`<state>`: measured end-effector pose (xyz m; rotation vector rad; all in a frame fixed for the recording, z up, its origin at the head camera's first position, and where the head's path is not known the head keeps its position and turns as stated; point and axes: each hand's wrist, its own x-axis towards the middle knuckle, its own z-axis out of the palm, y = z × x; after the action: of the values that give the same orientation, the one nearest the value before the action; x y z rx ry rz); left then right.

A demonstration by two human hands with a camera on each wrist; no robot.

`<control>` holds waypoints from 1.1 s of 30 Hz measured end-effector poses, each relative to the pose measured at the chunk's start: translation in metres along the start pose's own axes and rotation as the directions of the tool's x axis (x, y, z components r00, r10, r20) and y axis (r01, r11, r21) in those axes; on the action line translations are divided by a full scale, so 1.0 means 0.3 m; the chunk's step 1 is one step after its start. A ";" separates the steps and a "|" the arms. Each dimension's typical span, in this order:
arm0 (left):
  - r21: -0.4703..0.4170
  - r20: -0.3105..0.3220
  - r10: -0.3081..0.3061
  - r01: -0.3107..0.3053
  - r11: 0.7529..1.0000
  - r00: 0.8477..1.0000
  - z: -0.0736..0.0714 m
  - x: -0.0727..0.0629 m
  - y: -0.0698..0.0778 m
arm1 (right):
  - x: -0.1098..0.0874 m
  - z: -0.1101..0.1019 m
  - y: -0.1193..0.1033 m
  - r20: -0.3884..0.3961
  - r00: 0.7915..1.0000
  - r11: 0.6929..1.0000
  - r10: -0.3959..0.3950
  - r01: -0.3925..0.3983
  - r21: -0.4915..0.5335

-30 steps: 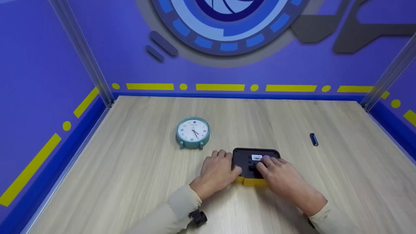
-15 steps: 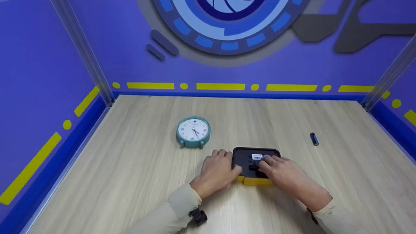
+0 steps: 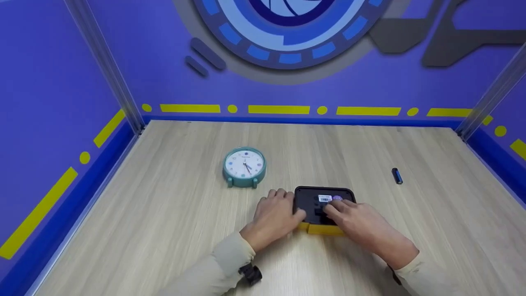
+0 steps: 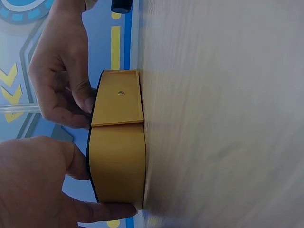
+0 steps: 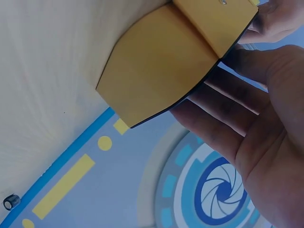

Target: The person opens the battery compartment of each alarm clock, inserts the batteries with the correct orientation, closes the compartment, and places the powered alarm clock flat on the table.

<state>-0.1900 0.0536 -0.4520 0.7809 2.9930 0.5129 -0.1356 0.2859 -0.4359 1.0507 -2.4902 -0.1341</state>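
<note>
A yellow clock [image 3: 326, 230] lies face down on the table, its black back [image 3: 306, 201] turned up with a white barcode label and a purple sticker. My left hand [image 3: 274, 218] grips its left end, thumb on the back and fingers down the side, as the left wrist view also shows. My right hand [image 3: 361, 224] is over the right half of the back, with bent thumb and fingers at a small raised black part [image 3: 319, 211]. The fingertips hide what lies between them, so I cannot tell whether they pinch anything. The yellow side [image 4: 117, 161] faces the left wrist camera.
A teal round alarm clock [image 3: 244, 166] lies face up on the table [image 3: 185, 197], left of and behind the yellow one. A small black and blue battery [image 3: 397, 176] lies at the right. Blue and purple panels [image 3: 287, 94] wall in the back and sides.
My right hand shifts slightly right, then its fingertips come back left over the black back, uncovering more of the purple sticker. My left hand and the yellow clock stay in place.
</note>
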 end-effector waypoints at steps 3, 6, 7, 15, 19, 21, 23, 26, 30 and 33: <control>0.001 0.002 0.001 -0.001 1.000 1.000 0.002 0.001 -0.001 | 0.002 0.002 -0.002 -0.007 1.000 1.000 -0.008 0.008 0.006; 0.001 0.001 0.003 -0.003 1.000 1.000 0.002 0.002 -0.001 | 0.003 0.003 -0.006 -0.020 1.000 1.000 -0.015 0.015 0.005; 0.002 0.000 0.004 -0.004 1.000 1.000 0.002 0.002 -0.001 | 0.004 0.003 -0.007 -0.024 1.000 1.000 -0.015 0.015 0.005; 0.017 -0.025 0.017 -0.017 1.000 1.000 0.002 -0.002 -0.004 | 0.005 0.005 -0.005 -0.024 1.000 1.000 -0.003 0.003 0.015; 0.017 -0.034 0.023 -0.023 1.000 0.999 0.002 -0.002 -0.006 | 0.006 0.013 -0.002 -0.017 1.000 1.000 0.009 -0.009 0.015; 0.013 -0.032 0.025 -0.025 1.000 0.999 0.003 -0.001 -0.006 | 0.006 0.017 0.000 -0.012 1.000 1.000 0.013 -0.013 0.014; 0.010 -0.027 0.024 -0.024 1.000 0.999 0.003 0.000 -0.006 | 0.005 0.017 0.001 -0.002 1.000 1.000 0.015 -0.015 0.014; 0.004 -0.018 0.020 -0.020 1.000 1.000 0.001 0.000 -0.006 | 0.004 0.011 0.000 0.013 1.000 1.000 0.015 -0.015 0.010; 0.002 -0.015 0.013 -0.013 1.000 1.000 0.002 0.000 -0.005 | 0.004 0.004 -0.005 0.012 1.000 1.000 0.007 -0.007 0.009; 0.000 -0.016 0.008 -0.008 1.000 1.000 0.004 0.000 -0.004 | 0.006 0.004 -0.008 -0.001 1.000 1.000 0.003 -0.003 0.011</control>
<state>-0.1905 0.0531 -0.4534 0.7930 3.0057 0.5217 -0.1357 0.2830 -0.4369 1.0507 -2.4943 -0.1184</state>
